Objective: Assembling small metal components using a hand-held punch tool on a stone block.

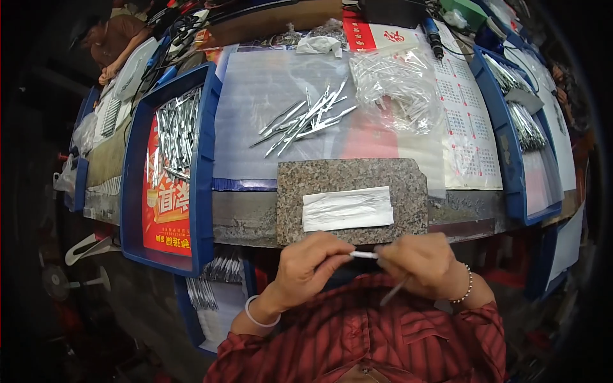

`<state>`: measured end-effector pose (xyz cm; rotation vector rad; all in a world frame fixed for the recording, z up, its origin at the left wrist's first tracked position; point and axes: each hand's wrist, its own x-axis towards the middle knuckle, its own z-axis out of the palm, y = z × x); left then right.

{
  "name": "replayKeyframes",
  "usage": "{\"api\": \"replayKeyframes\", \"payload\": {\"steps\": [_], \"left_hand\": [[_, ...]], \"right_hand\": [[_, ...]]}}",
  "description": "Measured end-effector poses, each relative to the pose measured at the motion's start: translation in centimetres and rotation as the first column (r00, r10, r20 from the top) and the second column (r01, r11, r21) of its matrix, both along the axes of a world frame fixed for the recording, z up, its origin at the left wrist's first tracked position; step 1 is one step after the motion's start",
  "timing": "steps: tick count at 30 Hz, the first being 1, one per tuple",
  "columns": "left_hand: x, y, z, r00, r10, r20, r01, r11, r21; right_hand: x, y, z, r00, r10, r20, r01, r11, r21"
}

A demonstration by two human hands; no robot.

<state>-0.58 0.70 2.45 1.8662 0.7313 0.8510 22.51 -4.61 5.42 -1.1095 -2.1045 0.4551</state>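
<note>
Close to my body, just off the front edge of the stone slab [351, 172], my two hands meet over a slim white tube-like piece [363, 255]. My left hand [313, 260] pinches its left end between thumb and fingers. At its right end are the fingers of my right hand [421, 263], slightly blurred and closed. A thin greyish metal piece [394, 291] sticks out below my right hand, which appears to grip it. On the slab lies a folded white cloth or paper pad [348, 209]. Beyond it, a loose pile of slim silvery metal rods [306, 121] rests on clear plastic sheeting.
A clear bag of white tube-like pieces [399, 86] lies behind the slab. Blue trays [203, 159] with metal rods stand left, and another blue tray [504, 137] right. A power screwdriver [433, 38] lies at the back. Another person [118, 41] sits far left.
</note>
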Motion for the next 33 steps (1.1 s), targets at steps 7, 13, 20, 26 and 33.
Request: {"api": "replayKeyframes", "payload": {"steps": [7, 13, 20, 26, 33], "left_hand": [[0.0, 2.7, -2.6, 0.944, 0.285, -0.165, -0.180, 0.865, 0.468], [-0.2, 2.8, -3.0, 0.942, 0.248, -0.226, -0.118, 0.876, 0.468], [-0.7, 2.9, -3.4, 0.951, 0.241, -0.195, -0.140, 0.895, 0.424], [-0.3, 3.1, -3.2, 0.962, 0.220, -0.163, -0.132, 0.895, 0.425], [-0.8, 3.0, -3.2, 0.958, 0.230, -0.170, -0.143, 0.900, 0.411]], "right_hand": [[1.4, 2.2, 0.2, 0.964, -0.175, -0.198, 0.172, 0.985, -0.036], [2.2, 0.7, 0.3, 0.891, -0.173, -0.420, 0.082, 0.971, -0.226], [-1.0, 4.3, -1.9, 0.982, -0.159, -0.106, 0.128, 0.959, -0.253], [-0.6, 3.4, 1.7, 0.952, -0.221, -0.211, 0.227, 0.974, 0.006], [-4.0, 5.9, -0.8, 0.991, 0.005, 0.131, 0.013, 0.991, -0.132]]}}
